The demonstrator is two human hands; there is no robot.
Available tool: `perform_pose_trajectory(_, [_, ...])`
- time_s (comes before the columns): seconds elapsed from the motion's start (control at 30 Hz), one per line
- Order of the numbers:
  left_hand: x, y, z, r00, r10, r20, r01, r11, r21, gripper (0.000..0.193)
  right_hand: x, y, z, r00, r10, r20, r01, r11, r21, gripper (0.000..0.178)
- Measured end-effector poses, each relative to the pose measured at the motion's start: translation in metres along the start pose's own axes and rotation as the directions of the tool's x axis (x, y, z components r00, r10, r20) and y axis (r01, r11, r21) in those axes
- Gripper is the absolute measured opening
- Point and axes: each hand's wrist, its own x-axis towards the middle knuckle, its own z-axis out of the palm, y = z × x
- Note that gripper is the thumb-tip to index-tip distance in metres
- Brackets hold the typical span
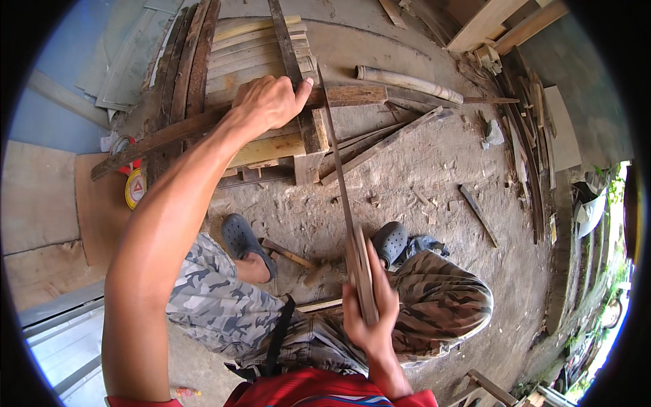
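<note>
One saw (344, 193) across plank (358, 95), right end not yet off, cut depth unclear; right hand (373, 308) wrapped round handle (365, 278), left hand (270, 102) curled over plank.

Wood chips (432, 220) are littering a dusty brown floor (522, 285). A bluish wall (41, 129) is rising at ten o'clock, plywood panels (41, 193) are standing at nine and a greyish wall (580, 68) is showing at two. Daylight is entering between three and four, beside green plants (616, 186).
</note>
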Motion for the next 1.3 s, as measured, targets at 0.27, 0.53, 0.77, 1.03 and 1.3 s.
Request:
perform_pose_trajectory(0.27, [0.009,0.000,0.002,0.998,0.058,0.003,-0.058,0.996,-0.061,0.074,0.091,0.016,0.029,0.991,-0.061,-0.122,0.065,0.997,0.033,0.059])
perform_pose_trajectory(0.53, [0.008,0.001,0.003,1.000,-0.023,0.007,0.022,1.000,0.007,0.073,0.045,0.022,0.029,0.998,-0.020,-0.061,0.023,0.998,0.057,0.066])
perform_pose_trajectory(0.77, [0.006,-0.003,-0.001,0.995,0.095,-0.024,-0.096,0.994,-0.044,0.082,0.018,0.015,0.011,0.992,-0.112,-0.054,0.109,0.992,-0.062,0.068])
perform_pose_trajectory(1.03, [0.008,0.001,0.012,0.993,0.092,-0.068,-0.097,0.993,-0.069,0.074,0.108,0.048,0.054,0.973,-0.129,-0.193,0.152,0.983,0.107,0.066])
perform_pose_trajectory(1.3, [0.008,0.001,-0.004,0.995,0.097,0.021,-0.096,0.994,-0.046,0.075,-0.032,0.020,0.009,0.999,-0.018,-0.043,0.014,0.995,-0.096,0.068])
